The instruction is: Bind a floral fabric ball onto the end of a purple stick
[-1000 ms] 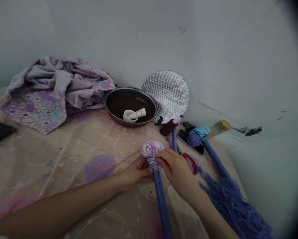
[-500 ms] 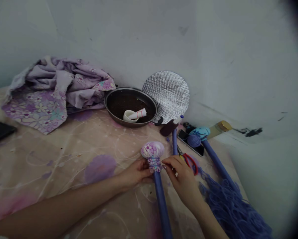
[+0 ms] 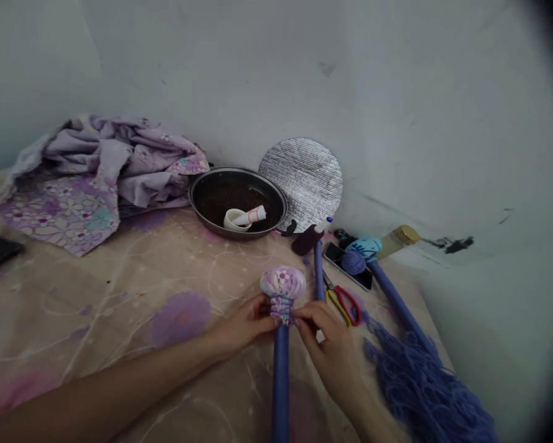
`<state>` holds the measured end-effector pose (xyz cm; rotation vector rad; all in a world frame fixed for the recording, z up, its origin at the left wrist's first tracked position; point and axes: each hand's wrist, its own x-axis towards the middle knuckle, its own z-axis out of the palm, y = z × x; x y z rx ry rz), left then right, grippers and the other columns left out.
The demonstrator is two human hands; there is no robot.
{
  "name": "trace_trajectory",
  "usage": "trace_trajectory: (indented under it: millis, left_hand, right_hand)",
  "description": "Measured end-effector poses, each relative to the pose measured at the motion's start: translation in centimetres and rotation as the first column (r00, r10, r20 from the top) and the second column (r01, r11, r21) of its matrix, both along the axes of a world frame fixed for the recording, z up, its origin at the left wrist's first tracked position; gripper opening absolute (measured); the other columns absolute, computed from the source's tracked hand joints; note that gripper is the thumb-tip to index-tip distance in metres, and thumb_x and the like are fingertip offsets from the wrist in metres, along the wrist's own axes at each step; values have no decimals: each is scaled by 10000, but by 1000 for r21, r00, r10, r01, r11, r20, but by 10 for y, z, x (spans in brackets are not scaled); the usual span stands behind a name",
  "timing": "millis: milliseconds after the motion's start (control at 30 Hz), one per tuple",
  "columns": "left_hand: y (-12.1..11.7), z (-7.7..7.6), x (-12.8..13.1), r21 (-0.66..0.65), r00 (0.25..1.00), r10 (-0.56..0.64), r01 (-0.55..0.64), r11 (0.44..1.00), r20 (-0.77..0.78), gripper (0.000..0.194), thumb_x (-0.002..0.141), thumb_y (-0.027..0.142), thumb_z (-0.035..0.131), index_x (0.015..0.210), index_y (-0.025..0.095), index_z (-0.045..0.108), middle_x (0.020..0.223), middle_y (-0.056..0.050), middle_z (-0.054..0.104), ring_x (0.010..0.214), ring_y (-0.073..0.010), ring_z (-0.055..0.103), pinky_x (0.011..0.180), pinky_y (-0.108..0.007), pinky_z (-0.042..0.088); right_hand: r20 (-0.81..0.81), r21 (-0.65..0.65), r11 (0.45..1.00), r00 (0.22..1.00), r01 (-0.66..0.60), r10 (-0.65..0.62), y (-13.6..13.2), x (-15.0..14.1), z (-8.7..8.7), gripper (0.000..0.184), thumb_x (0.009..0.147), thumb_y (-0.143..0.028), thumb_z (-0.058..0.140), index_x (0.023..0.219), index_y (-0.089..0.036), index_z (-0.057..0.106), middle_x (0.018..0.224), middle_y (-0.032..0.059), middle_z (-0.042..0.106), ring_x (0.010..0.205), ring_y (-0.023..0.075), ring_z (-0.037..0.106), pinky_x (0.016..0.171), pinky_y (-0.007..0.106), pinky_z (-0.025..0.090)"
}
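Note:
A blue-purple stick (image 3: 281, 381) stands toward me with a rounded floral cloth head (image 3: 282, 282) on its far end. Blue yarn (image 3: 281, 306) is wound round the gathered neck of the cloth. My left hand (image 3: 246, 323) is closed on that neck from the left, thumb in front. At its right side, my right hand (image 3: 327, 338) pinches with thumb and forefinger against the neck; what is between those fingertips is too small to make out. Close by the right hand lie scissors (image 3: 345, 304) with red and yellow handles.
A dark pan (image 3: 207, 218) holds a white cup (image 3: 234, 220). Silver round mat (image 3: 304, 178) leans on the wall. Floral cloth (image 3: 82, 212) is bunched at left. Bottle (image 3: 306, 240), phone (image 3: 339, 258), yarn ball (image 3: 353, 262), another blue stick (image 3: 399, 304) and loose blue yarn (image 3: 427, 381) lie at right.
The stick has turned more upright in view, its near end swinging left, and the cloth head has rotated a little. My right fingertips have come in against the neck. The view has shifted slightly.

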<state>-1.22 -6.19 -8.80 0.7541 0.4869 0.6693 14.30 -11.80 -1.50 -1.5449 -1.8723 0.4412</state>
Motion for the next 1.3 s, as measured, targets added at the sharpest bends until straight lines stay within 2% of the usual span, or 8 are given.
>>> trace_trajectory:
  millis: [100, 333, 500, 600, 700, 967, 1133, 1300]
  left_hand:
    - [0, 0, 0, 70, 1000, 23, -23, 997, -3, 292, 715, 206, 702, 978, 180, 578, 912, -11, 593, 892, -155, 534, 825, -300, 406]
    - [0, 6, 0, 3, 1000, 13, -13, 1000, 9, 269, 703, 229, 706, 933, 171, 577, 865, 2, 568, 855, -148, 519, 770, -276, 400]
    - [0, 9, -1, -51, 1000, 3, -4, 999, -12, 275, 718, 218, 694, 962, 177, 573, 894, 1, 561, 818, -127, 514, 715, -246, 399]
    - [1, 5, -1, -52, 1000, 6, -6, 999, -7, 286, 707, 206, 701, 961, 175, 573, 893, -1, 561, 823, -132, 520, 722, -254, 402]
    - [2, 3, 0, -60, 1000, 7, -6, 998, 11, 284, 706, 206, 702, 957, 174, 575, 881, 1, 563, 831, -136, 525, 747, -266, 401]
    - [2, 7, -1, -10, 1000, 0, 0, 1000, -9, 275, 691, 259, 720, 913, 172, 583, 845, 4, 565, 793, -138, 525, 717, -263, 390]
    - [2, 7, 0, 23, 1000, -8, 8, 1000, -30, 269, 707, 254, 706, 930, 178, 577, 856, 7, 563, 804, -138, 524, 731, -268, 395]
    - [2, 8, 0, -41, 1000, -9, 8, 999, -25, 260, 716, 255, 705, 924, 180, 566, 855, 12, 552, 789, -127, 526, 702, -260, 413]
  right_hand:
    - [17, -35, 999, 1000, -14, 15, 2, -7, -1, 133, 831, -71, 537, 825, -185, 605, 791, 26, 582, 723, 164, 566, 624, 249, 428]
    - [198, -109, 994, 980, 20, 2, 13, -18, 1, 122, 814, -71, 556, 773, -181, 592, 782, 28, 573, 709, 184, 555, 627, 279, 403]
    - [92, -77, 996, 995, 41, -34, 20, -9, 20, 116, 833, -77, 523, 828, -173, 589, 806, 32, 576, 736, 175, 557, 641, 268, 400]
    - [40, -165, 986, 999, -9, 16, 17, -5, 24, 145, 827, -67, 526, 758, -180, 584, 730, 6, 579, 697, 158, 549, 622, 250, 387]
    - [21, -243, 969, 998, -53, 59, 14, -6, 18, 148, 813, -57, 543, 739, -177, 589, 719, 3, 587, 688, 154, 553, 618, 244, 384]
    - [45, -197, 980, 998, -29, 39, 22, -13, 4, 148, 786, -34, 552, 754, -177, 572, 738, 2, 571, 700, 154, 544, 619, 241, 368]
    - [90, -180, 974, 984, -136, 154, 27, -14, 14, 161, 821, -44, 503, 736, -178, 529, 736, 1, 538, 684, 145, 510, 604, 243, 336]
    - [-17, -86, 979, 982, -186, 186, 32, -18, 29, 164, 863, -77, 455, 757, -183, 521, 731, -3, 512, 682, 136, 489, 602, 238, 340]
